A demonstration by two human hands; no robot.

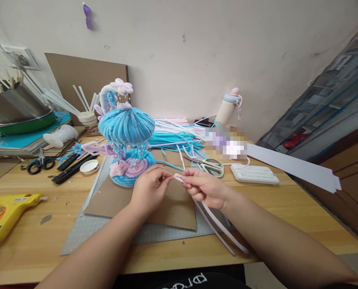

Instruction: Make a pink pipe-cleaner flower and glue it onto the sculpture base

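Pale pink pipe cleaners run from my right hand down toward the table's front edge. A bent loop of them pokes out between my two hands. My right fingers are closed around the stems, and my left hand pinches the loop's tip with thumb and forefinger. Just behind my left hand stands a blue and pink pipe-cleaner lamp-like craft with a domed top, a curved arm with a flower, and a coiled round base. Beneath both hands lies a piece of brown cardboard on a grey cutting mat.
Blue and pink pipe cleaners are piled behind. Green-handled scissors, a white power bank and a bottle are on the right. At left are a yellow glue gun, black scissors, and a spool.
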